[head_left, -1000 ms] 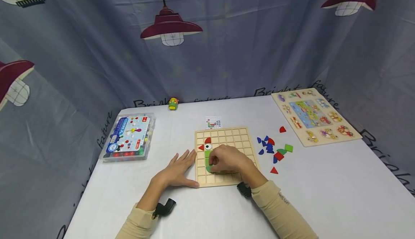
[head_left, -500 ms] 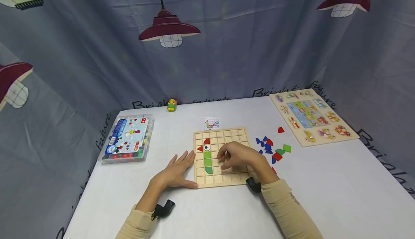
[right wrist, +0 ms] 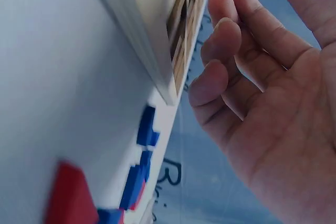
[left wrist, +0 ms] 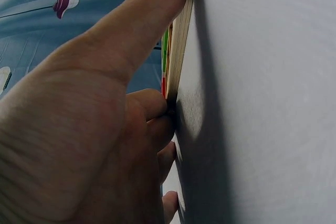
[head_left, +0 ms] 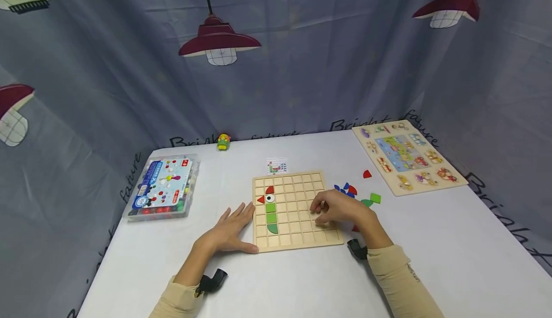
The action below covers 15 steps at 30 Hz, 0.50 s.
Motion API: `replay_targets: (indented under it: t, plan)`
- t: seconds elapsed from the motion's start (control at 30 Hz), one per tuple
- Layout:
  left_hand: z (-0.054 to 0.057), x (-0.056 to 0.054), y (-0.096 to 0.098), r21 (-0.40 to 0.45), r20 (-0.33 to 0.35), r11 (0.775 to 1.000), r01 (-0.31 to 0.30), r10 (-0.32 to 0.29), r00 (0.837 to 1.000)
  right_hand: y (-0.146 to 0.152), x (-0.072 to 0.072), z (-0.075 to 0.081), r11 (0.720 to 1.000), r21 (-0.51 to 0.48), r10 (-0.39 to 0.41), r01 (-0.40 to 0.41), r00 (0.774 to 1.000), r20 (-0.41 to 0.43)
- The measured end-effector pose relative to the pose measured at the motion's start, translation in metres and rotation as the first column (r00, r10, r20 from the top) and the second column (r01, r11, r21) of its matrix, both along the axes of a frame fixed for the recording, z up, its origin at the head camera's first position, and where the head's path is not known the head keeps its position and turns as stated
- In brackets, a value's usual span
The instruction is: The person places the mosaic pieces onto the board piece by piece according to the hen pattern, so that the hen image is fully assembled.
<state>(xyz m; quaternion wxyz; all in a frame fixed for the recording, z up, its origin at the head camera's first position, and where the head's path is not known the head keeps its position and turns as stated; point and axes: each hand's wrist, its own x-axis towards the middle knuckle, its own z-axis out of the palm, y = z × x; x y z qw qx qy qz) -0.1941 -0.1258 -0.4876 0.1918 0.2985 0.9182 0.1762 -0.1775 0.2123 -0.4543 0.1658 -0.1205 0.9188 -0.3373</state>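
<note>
A wooden grid board (head_left: 297,212) lies flat on the white table. Down its left side sit a red quarter-round piece (head_left: 270,190), a red triangle (head_left: 260,199), a white piece with a black dot (head_left: 270,198), green squares (head_left: 270,212) and a green quarter-round (head_left: 272,229). My left hand (head_left: 228,232) rests with spread fingers against the board's left edge, its thumb at the near corner. Over the board's right part hovers my right hand (head_left: 338,209), fingers loosely bent; the right wrist view shows nothing in them.
Right of the board lie loose blue pieces (head_left: 345,188), partly hidden by the right hand, a green square (head_left: 375,198) and a red piece (head_left: 367,174). Behind it is a pattern card (head_left: 276,165). A plastic case (head_left: 164,186), toy figure (head_left: 223,141) and picture puzzle (head_left: 407,157) stand farther out.
My right hand has left the green quarter-round on the board and moved right, its fingers loosening. The left hand has stayed at the board's edge. The head view has shifted slightly.
</note>
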Motion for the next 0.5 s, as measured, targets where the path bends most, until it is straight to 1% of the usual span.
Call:
replay_targets:
  t: [0.13, 0.3, 0.4, 0.5]
  plan:
    - [0.0, 0.001, -0.002, 0.006, 0.003, 1.0, -0.002, 0.002, 1.0, 0.014, -0.002, 0.004, 1.0, 0.002, -0.025, 0.025, 1.0, -0.001]
    - [0.0, 0.001, -0.001, 0.014, 0.004, 1.0, 0.001, -0.001, 1.0, 0.041, -0.004, 0.007, 0.999, 0.029, -0.036, 0.037, 0.999, -0.031]
    - [0.0, 0.001, -0.001, 0.013, 0.004, 1.0, -0.003, 0.003, 1.0, 0.057, -0.004, 0.005, 0.997, 0.042, -0.064, 0.065, 0.997, -0.034]
    - [0.001, 0.001, 0.0, 0.005, 0.009, 1.0, -0.007, 0.007, 1.0, 0.07, -0.003, 0.004, 0.991, 0.054, -0.121, 0.121, 0.993, -0.009]
